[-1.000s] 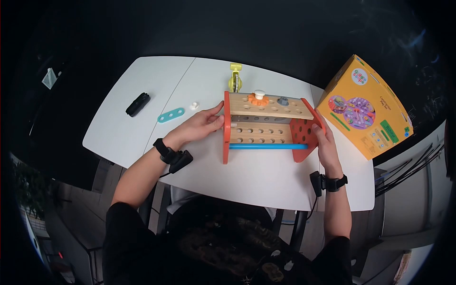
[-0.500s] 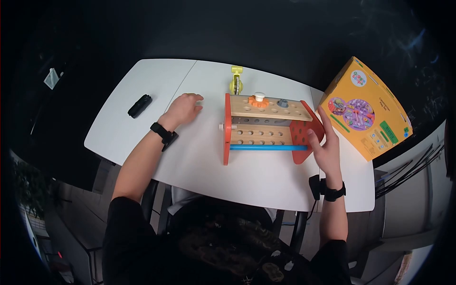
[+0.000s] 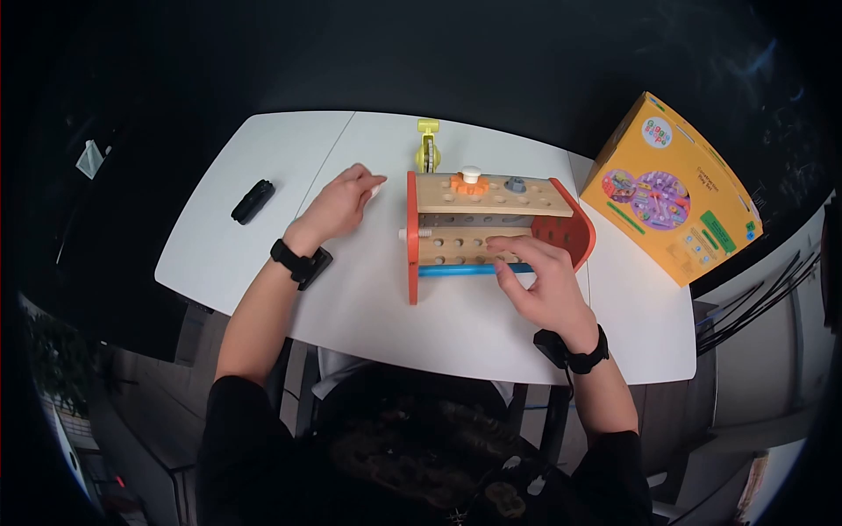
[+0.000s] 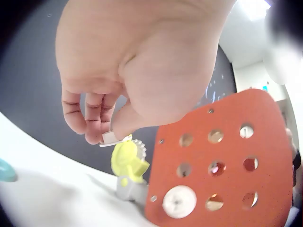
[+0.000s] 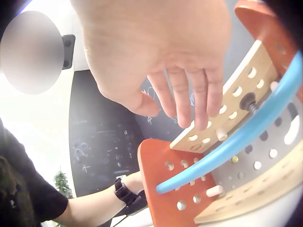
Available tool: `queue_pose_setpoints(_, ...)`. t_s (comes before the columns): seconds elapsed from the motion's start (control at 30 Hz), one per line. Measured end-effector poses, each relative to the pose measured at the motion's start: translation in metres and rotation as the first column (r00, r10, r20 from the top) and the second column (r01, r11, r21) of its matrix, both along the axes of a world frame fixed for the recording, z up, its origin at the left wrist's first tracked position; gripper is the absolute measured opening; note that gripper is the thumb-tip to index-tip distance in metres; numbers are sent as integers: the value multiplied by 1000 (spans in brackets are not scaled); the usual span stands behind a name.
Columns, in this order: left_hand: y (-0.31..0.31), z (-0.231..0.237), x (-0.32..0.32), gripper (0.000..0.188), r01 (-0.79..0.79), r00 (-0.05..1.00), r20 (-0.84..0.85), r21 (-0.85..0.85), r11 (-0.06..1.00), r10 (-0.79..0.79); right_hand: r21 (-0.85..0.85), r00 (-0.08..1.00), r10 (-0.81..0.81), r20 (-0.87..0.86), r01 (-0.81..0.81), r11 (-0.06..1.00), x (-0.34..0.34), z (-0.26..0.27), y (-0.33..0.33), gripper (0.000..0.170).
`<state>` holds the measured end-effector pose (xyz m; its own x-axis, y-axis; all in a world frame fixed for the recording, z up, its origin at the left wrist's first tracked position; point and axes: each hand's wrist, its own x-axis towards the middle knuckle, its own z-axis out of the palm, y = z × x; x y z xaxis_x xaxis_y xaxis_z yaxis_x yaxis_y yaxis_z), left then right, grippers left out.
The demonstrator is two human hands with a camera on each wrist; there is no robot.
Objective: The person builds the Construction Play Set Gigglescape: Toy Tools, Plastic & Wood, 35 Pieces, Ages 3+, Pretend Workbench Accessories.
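The left hand [image 3: 336, 206] pinches a small white piece [image 4: 110, 137] between thumb and fingertips, left of the toy workbench. The bench has red side panels [image 3: 413, 263] [image 4: 232, 142], a wooden top shelf with holes [image 3: 500, 203] and a blue bar [image 3: 456, 271] [image 5: 236, 153] along the front. A white screw [image 4: 179, 202] sits through its left panel, its shaft showing inside. On the top are an orange gear [image 3: 467, 187] with a white knob [image 3: 471, 173] and a grey nut [image 3: 515, 185]. The right hand [image 3: 553, 294] hovers open before the bench, fingers spread, holding nothing.
A yellow-green toy piece [image 3: 428, 149] stands behind the bench. An orange box [image 3: 675, 193] is at the back right of the white table [image 3: 456, 337]. A black object [image 3: 253, 202] lies at the left. Part of a teal strip [image 4: 6, 171] shows in the left wrist view.
The left hand has left the bench's left panel, moved left and picked up the small white piece. The right hand has let go of the right panel and moved left before the bench.
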<state>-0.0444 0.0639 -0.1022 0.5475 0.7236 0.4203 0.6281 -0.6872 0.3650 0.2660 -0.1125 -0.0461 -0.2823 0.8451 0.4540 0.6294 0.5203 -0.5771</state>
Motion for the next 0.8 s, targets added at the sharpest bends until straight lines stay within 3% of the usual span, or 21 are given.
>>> queue_pose_setpoints(0.03,-12,14,4,26,0,1000,-2,-4,1000,0,-4,1000,0,-2,0,1000,-3,1,0,26)
queue_pose_setpoints(0.1,-37,44,12,21,20,978,206,-71,997,-5,-23,998,46,-41,-47,999,-10,4,4,29)
queue_pose_setpoints(0.23,-66,76,23,18,-23,966,257,-75,997,41,-17,988,86,-128,-89,996,-23,6,15,30)
queue_pose_setpoints(0.3,-76,80,29,19,69,929,363,35,997,-77,-73,945,126,-301,-155,985,-33,11,19,36)
queue_pose_setpoints(0.33,-81,80,33,19,71,929,363,38,997,-80,-71,945,125,-301,-153,986,-37,10,22,36)
queue_pose_setpoints(0.4,-90,78,42,24,148,898,401,113,982,-182,-153,844,148,-516,-260,953,-46,8,28,39)
queue_pose_setpoints(0.43,-95,80,47,25,161,890,410,131,978,-201,-153,844,147,-516,-260,954,-50,9,29,39)
queue_pose_setpoints(0.5,-95,71,52,24,157,880,410,220,963,-238,-153,696,183,-694,-391,907,-57,13,32,40)
queue_pose_setpoints(0.53,-95,68,55,23,150,872,407,306,940,-272,-154,697,183,-693,-391,907,-59,14,31,40)
queue_pose_setpoints(0.6,-95,66,57,25,147,869,406,332,932,-282,-140,590,152,-793,-419,897,-63,15,29,40)
queue_pose_setpoints(0.8,-93,64,58,27,155,855,400,409,899,-329,-98,574,146,-806,-373,923,-63,5,32,39)
